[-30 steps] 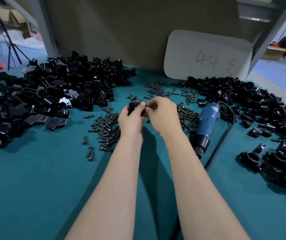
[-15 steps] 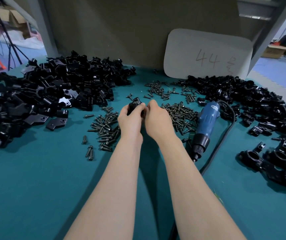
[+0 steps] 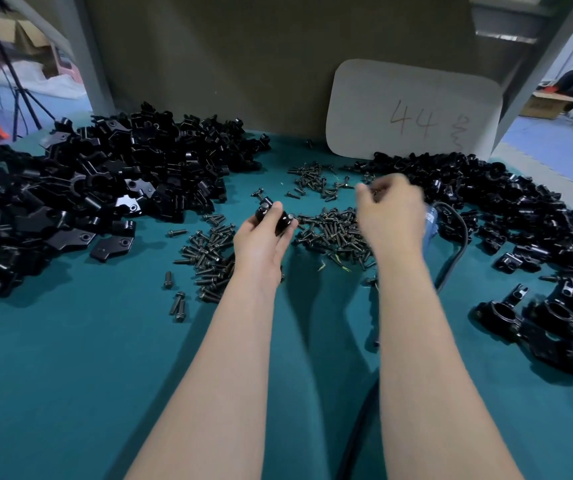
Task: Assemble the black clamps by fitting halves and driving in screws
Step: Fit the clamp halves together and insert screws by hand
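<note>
Quick progress check. My left hand point(image 3: 264, 237) is gripping one clamp point(image 3: 273, 216), held up off the surface point(image 3: 70, 375) just left of the middle screws point(image 3: 333, 230). The two pieces look fitted together, and I think there's a screw head showing on its right end, but it's small and dark so I wouldn't swear it's seated.

My right hand point(image 3: 390, 209) is apart from it, over the screws and in front of the blue driver point(image 3: 430, 223). The fingers are curled, but it's blurry, so I can't tell if it's pinching anything.

Done, as far as I can judge: the finished clamps point(image 3: 520, 216) heaped on the right, with closed round bores on the ones nearest me. Left to do: the big pile of halves point(image 3: 105, 188) on the left, which looks at least as big. There's no shortage of screws, with a second bunch point(image 3: 209, 261) beside my left wrist. I'd call it halfway at best, and this clamp probably needs its screw driven in next.
</note>
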